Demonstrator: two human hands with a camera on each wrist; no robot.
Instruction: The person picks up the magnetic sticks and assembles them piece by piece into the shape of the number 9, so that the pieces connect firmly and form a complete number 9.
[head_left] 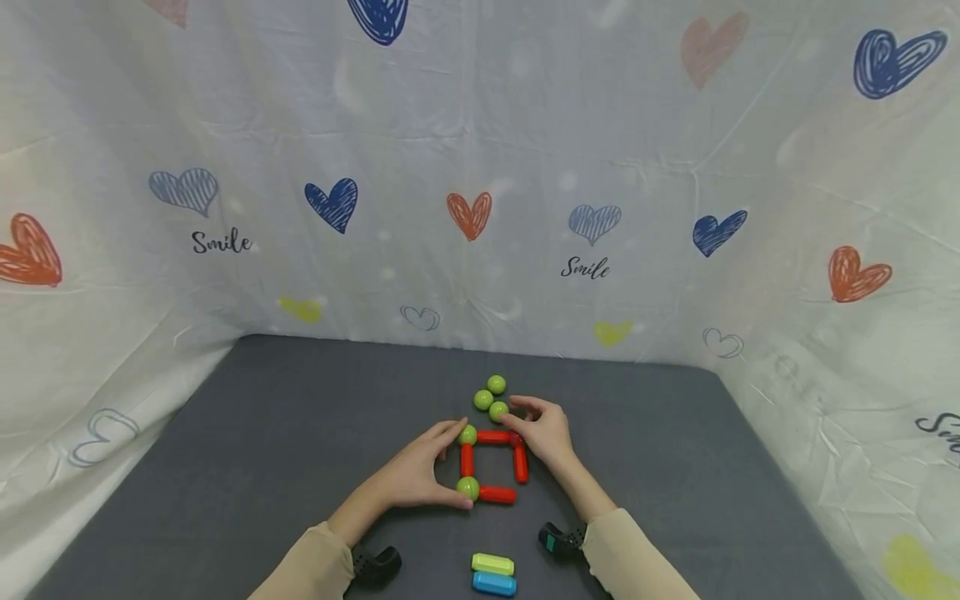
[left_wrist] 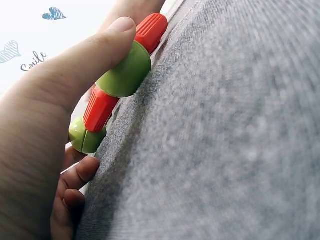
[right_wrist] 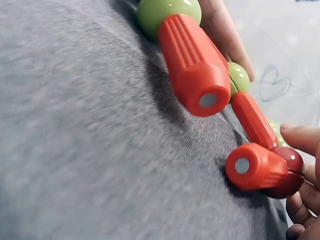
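Observation:
On the dark cloth lies a square-like frame of red magnetic rods [head_left: 493,437] joined by balls, with a gap at its near right corner. My left hand [head_left: 416,475] holds its left side, thumb on the near green ball [head_left: 467,488] and fingertips at the far green ball [head_left: 468,435]. My right hand [head_left: 546,432] hovers at the far right corner, over the dark red ball [right_wrist: 285,172], its thumb and fingers apart. The right thumb tip is beside a loose green ball [head_left: 498,411]; whether they touch, I cannot tell. Silver discs show on two rod ends.
Two more green balls [head_left: 483,400] sit just beyond the frame. A yellow-green rod [head_left: 492,564] and a blue rod [head_left: 494,582] lie side by side near the front. Behind the dark table [head_left: 337,392] hangs a white curtain [head_left: 465,275] printed with hearts.

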